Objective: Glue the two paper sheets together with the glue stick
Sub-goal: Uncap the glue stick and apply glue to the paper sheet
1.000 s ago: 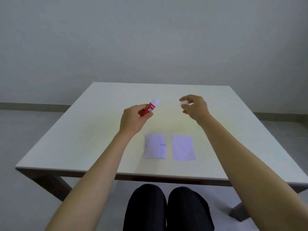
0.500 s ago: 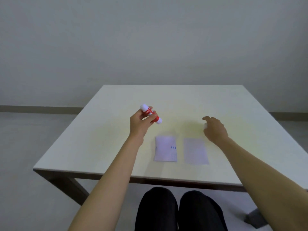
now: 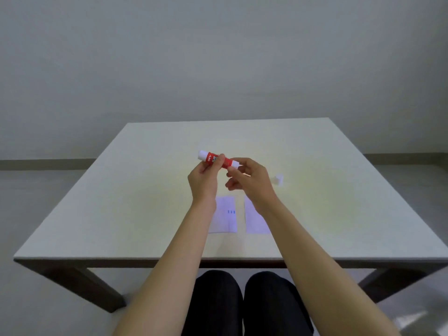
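Observation:
A red glue stick with white ends lies level in the air above the table, uncapped. My left hand grips its middle. My right hand pinches its right end with thumb and forefinger. The white cap stands on the table to the right of my right hand. Two small white paper sheets lie side by side near the front edge: the left sheet carries small blue marks, and the right sheet is partly hidden under my right forearm.
The white table ends in a front edge just above my knees. A grey wall and floor lie beyond it. Dark table legs show at the lower left and lower right.
My right hand has left the cap on the table at the right and come back to the glue stick's right end. The left hand kept hold of the stick and levelled it.

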`<state>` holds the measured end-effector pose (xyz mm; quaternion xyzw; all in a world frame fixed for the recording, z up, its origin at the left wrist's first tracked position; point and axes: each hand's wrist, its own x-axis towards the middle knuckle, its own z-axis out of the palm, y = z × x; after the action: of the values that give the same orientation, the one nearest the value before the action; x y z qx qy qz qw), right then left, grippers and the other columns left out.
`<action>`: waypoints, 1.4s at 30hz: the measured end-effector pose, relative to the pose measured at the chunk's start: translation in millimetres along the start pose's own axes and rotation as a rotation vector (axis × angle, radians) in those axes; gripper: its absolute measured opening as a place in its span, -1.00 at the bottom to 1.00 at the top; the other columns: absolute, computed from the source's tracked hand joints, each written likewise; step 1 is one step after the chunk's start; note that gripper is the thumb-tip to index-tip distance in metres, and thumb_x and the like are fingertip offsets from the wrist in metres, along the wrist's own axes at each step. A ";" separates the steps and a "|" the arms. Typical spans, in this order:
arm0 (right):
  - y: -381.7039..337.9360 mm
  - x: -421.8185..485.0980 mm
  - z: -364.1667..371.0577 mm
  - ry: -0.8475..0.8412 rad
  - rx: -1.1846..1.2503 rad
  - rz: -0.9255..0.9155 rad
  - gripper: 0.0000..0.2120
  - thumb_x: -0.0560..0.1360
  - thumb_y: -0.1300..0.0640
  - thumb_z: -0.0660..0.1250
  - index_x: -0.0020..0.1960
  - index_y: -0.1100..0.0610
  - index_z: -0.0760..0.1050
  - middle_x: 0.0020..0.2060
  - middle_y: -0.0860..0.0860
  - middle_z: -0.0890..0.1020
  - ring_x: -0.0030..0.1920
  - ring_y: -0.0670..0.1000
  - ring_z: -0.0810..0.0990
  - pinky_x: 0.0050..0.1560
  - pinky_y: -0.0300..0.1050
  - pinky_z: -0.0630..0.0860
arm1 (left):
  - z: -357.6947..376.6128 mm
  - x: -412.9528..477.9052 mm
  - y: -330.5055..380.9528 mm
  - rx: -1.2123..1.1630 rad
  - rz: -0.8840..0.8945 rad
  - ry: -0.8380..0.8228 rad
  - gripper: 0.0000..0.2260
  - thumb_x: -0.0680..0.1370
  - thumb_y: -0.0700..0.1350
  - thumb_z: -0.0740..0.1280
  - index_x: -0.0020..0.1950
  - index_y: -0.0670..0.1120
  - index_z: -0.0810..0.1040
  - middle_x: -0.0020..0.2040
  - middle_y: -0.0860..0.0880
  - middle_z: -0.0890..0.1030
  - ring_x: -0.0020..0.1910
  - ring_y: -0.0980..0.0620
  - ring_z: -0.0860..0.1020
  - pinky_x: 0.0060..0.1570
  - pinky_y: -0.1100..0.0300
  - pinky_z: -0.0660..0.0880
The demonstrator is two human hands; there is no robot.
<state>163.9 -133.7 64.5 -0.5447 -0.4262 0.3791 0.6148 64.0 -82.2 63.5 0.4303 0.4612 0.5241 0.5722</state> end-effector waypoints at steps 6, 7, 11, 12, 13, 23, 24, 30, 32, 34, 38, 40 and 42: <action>-5.6 -2.8 -5.0 0.035 0.183 0.259 -0.69 0.58 0.05 0.23 -0.19 0.25 0.53 -0.46 0.06 0.49 -0.59 -0.03 0.43 -0.51 -0.23 0.40 | 0.4 -5.6 1.3 0.010 -0.002 -0.133 -0.93 0.42 -0.03 0.44 -0.16 -0.01 0.66 -0.10 0.06 0.68 -0.16 0.31 0.58 -0.14 0.37 0.35; -8.0 -2.3 -4.5 0.054 0.157 0.349 -0.62 0.59 -0.01 0.18 -0.25 0.24 0.50 -0.52 0.02 0.44 -0.63 -0.04 0.36 -0.55 -0.25 0.32 | 0.4 -6.6 1.4 0.019 0.012 -0.166 -0.90 0.42 -0.03 0.45 -0.12 -0.01 0.66 -0.07 0.08 0.69 -0.19 0.38 0.57 -0.13 0.38 0.34; -9.3 -3.1 -7.5 0.056 0.014 0.335 -0.54 0.56 -0.14 0.16 -0.26 0.20 0.52 -0.57 -0.02 0.41 -0.63 -0.05 0.33 -0.55 -0.27 0.29 | 1.6 -8.5 3.4 0.014 0.045 -0.188 -0.91 0.41 -0.03 0.46 -0.12 0.01 0.67 -0.06 0.09 0.71 -0.19 0.40 0.58 -0.12 0.39 0.36; -8.3 -3.4 -9.2 0.034 0.040 0.253 -0.63 0.56 -0.10 0.20 -0.11 0.20 0.56 -0.49 -0.01 0.49 -0.57 -0.04 0.41 -0.50 -0.25 0.38 | 1.4 -8.2 3.8 0.003 0.048 -0.174 -0.91 0.42 -0.04 0.45 -0.11 0.00 0.67 -0.11 0.13 0.71 -0.20 0.40 0.58 -0.13 0.41 0.37; -7.7 -4.1 -10.4 0.006 0.085 0.167 -0.73 0.56 -0.02 0.25 0.03 0.19 0.54 -0.40 0.02 0.55 -0.50 -0.02 0.49 -0.43 -0.22 0.46 | 1.0 -7.6 3.8 -0.002 0.051 -0.166 -0.89 0.43 -0.05 0.44 -0.09 -0.04 0.68 -0.15 0.16 0.71 -0.20 0.40 0.59 -0.13 0.41 0.37; -2.8 -10.0 -11.6 0.096 0.010 0.307 -0.45 0.57 -0.22 0.07 -0.37 0.18 0.40 -0.68 -0.08 0.34 -0.69 -0.08 0.26 -0.64 -0.34 0.20 | -1.0 -13.7 0.3 0.035 0.023 -0.331 -0.90 0.48 -0.03 0.39 -0.05 0.00 0.64 -0.08 0.13 0.72 0.01 0.32 0.57 0.00 0.34 0.33; -2.6 -11.3 -12.7 0.087 0.005 0.227 -0.51 0.58 -0.17 0.11 -0.28 0.19 0.46 -0.62 -0.05 0.42 -0.65 -0.07 0.35 -0.60 -0.30 0.29 | -0.7 -13.1 1.4 0.028 0.026 -0.313 -0.90 0.47 -0.04 0.40 -0.05 -0.01 0.65 -0.09 0.14 0.72 -0.01 0.32 0.58 0.00 0.34 0.34; 0.1 -14.8 -14.6 0.038 0.269 0.247 -0.69 0.58 -0.03 0.21 -0.11 0.22 0.50 -0.53 0.00 0.41 -0.60 -0.05 0.39 -0.56 -0.26 0.34 | 2.1 -15.8 8.0 0.018 0.055 -0.346 -0.95 0.41 -0.02 0.44 -0.21 0.11 0.70 0.00 0.08 0.71 0.01 0.29 0.59 0.05 0.29 0.37; -0.9 -15.0 -14.9 0.033 0.397 0.499 -0.56 0.56 -0.17 0.18 -0.29 0.17 0.42 -0.63 -0.06 0.26 -0.66 -0.06 0.22 -0.64 -0.30 0.19 | 0.8 -17.1 6.5 0.023 0.060 -0.419 -0.93 0.44 -0.06 0.41 -0.16 0.10 0.68 0.03 0.07 0.71 0.05 0.23 0.61 0.06 0.27 0.38; -0.4 -15.1 -18.1 -0.026 0.416 0.652 -0.49 0.51 -0.24 0.21 -0.40 0.13 0.35 -0.64 -0.06 0.18 -0.68 -0.06 0.12 -0.65 -0.31 0.11 | -1.4 -16.8 5.1 0.019 0.063 -0.489 -0.91 0.51 -0.12 0.35 -0.05 0.03 0.64 -0.02 0.11 0.71 0.01 0.27 0.62 0.06 0.28 0.38; 0.7 -16.3 -20.3 -0.128 0.392 0.639 -0.50 0.50 -0.26 0.20 -0.36 0.15 0.43 -0.62 -0.04 0.29 -0.65 -0.04 0.22 -0.60 -0.29 0.18 | -6.7 -14.8 3.6 0.021 0.066 -0.477 -0.90 0.55 -0.12 0.31 0.01 -0.02 0.60 -0.04 0.14 0.72 -0.01 0.33 0.60 0.04 0.34 0.35; 2.3 -14.9 -20.2 -0.126 0.247 0.445 -0.55 0.53 -0.21 0.17 -0.14 0.17 0.52 -0.52 0.00 0.42 -0.57 -0.01 0.38 -0.51 -0.23 0.32 | -6.9 -13.5 2.6 0.014 0.076 -0.438 -0.88 0.54 -0.11 0.32 0.03 -0.04 0.61 -0.04 0.14 0.72 -0.02 0.33 0.61 0.03 0.34 0.37; 4.3 -14.8 -19.2 -0.116 0.156 0.299 -0.62 0.56 -0.13 0.18 -0.01 0.20 0.50 -0.45 0.00 0.45 -0.51 -0.01 0.44 -0.42 -0.21 0.36 | -6.4 -12.4 1.3 0.014 0.084 -0.434 -0.87 0.54 -0.10 0.32 0.04 -0.05 0.61 -0.02 0.14 0.71 -0.03 0.31 0.61 0.01 0.36 0.40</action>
<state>176.7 -153.5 57.8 -0.5298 -0.3444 0.5289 0.5665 57.2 -94.4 64.4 0.5558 0.3126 0.4394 0.6326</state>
